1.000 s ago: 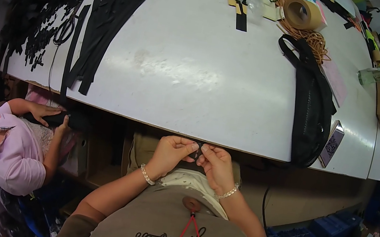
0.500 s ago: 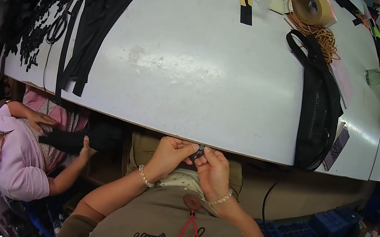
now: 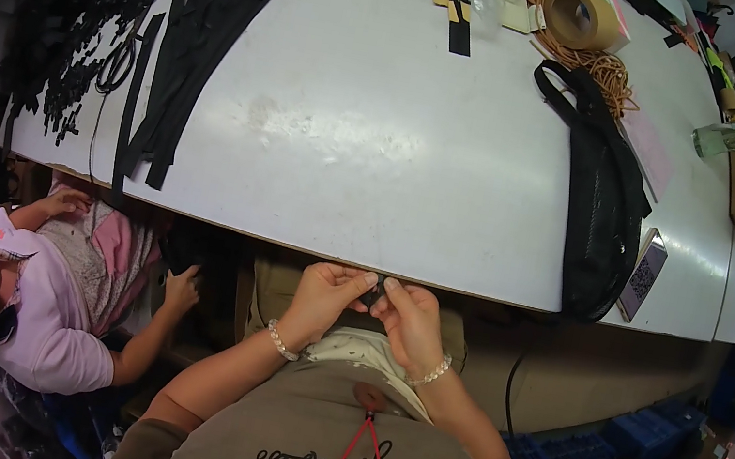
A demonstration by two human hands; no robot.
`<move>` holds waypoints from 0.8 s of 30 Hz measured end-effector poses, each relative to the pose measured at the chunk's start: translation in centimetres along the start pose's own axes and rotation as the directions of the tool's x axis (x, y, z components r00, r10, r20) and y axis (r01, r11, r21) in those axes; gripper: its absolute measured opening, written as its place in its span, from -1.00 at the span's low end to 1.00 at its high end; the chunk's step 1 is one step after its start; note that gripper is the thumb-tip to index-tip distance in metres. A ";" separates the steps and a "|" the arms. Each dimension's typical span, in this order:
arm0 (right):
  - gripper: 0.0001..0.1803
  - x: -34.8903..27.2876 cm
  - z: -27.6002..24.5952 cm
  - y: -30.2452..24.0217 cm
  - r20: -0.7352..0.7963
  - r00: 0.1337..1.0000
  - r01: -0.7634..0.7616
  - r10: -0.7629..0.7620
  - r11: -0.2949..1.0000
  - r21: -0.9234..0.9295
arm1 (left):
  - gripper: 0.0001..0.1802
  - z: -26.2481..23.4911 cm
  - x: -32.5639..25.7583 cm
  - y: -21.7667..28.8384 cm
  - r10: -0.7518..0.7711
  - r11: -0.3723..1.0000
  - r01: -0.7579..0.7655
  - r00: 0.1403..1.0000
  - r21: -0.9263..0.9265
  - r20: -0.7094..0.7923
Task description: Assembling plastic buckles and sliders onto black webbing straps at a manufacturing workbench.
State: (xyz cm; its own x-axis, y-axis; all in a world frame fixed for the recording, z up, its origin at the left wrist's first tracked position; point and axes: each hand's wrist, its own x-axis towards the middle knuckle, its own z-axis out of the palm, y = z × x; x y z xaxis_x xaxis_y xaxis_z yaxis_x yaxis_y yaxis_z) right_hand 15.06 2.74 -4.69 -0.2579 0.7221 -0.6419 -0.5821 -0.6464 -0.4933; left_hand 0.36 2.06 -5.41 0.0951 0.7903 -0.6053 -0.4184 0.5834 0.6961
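Note:
Just below the near edge of the white table (image 3: 346,186), my two hands meet in front of my body. My left hand (image 3: 328,299) is closed, thumb and fingers pinching a small black piece (image 3: 370,297). From the other side my right hand (image 3: 411,324) pinches the same piece. It is mostly covered by my fingers, so its exact kind cannot be made out. Each wrist wears a beaded bracelet.
Long black strips (image 3: 200,62) and black scissors (image 3: 118,66) lie at the table's left. A black bag (image 3: 602,212), a phone (image 3: 642,276), a tape roll (image 3: 582,19) and brown cord (image 3: 611,76) lie at the right. A co-worker (image 3: 48,311) sits at left, handling black material.
My hands stay together, fingers shifted slightly around the black piece. The co-worker's body and hands have moved, the black material lowered and drawn away. The view has shifted a little.

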 end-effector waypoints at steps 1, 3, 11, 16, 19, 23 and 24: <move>-0.93 -0.2 0.0 -0.2 0.012 1.000 0.014 -0.013 0.998 -0.057 | -0.85 0.1 -0.1 -0.2 0.017 1.000 -0.017 1.000 0.001 -0.015; -0.95 -0.3 -0.1 -0.6 0.023 0.999 0.043 -0.040 0.989 -0.141 | -0.84 0.1 -0.2 -0.2 0.036 0.999 -0.036 0.999 0.003 -0.030; -0.94 -0.4 -0.4 0.6 -0.027 0.955 0.252 -0.296 0.853 -0.458 | -0.87 0.3 -0.2 0.2 0.089 0.990 -0.086 0.996 0.113 -0.022; -0.94 -0.6 -0.1 0.2 -0.044 0.974 0.203 -0.224 0.938 -0.281 | -0.89 0.4 -0.3 0.1 0.110 0.982 -0.102 0.993 0.157 -0.045; -0.96 -0.4 -0.7 0.6 -0.063 0.993 0.094 -0.098 0.993 -0.070 | -0.87 0.2 -0.3 -0.1 0.112 0.980 -0.101 0.992 0.171 -0.052; -0.97 -0.1 0.0 0.9 -0.052 0.994 0.095 -0.094 0.995 0.023 | -0.85 0.3 0.1 -0.1 0.092 0.988 -0.085 0.994 0.125 -0.051; -0.96 0.0 0.1 1.2 -0.057 0.993 0.106 -0.102 0.992 0.070 | -0.85 0.2 0.2 -0.2 0.090 0.989 -0.083 0.995 0.124 -0.052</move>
State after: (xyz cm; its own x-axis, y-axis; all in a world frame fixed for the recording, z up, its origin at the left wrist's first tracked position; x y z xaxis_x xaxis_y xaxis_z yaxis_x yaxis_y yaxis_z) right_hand 14.30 1.97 -5.18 -0.1523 0.7692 -0.6206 -0.6586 -0.5472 -0.5165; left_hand 0.64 2.10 -5.59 0.0103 0.8290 -0.5592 -0.3096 0.5344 0.7865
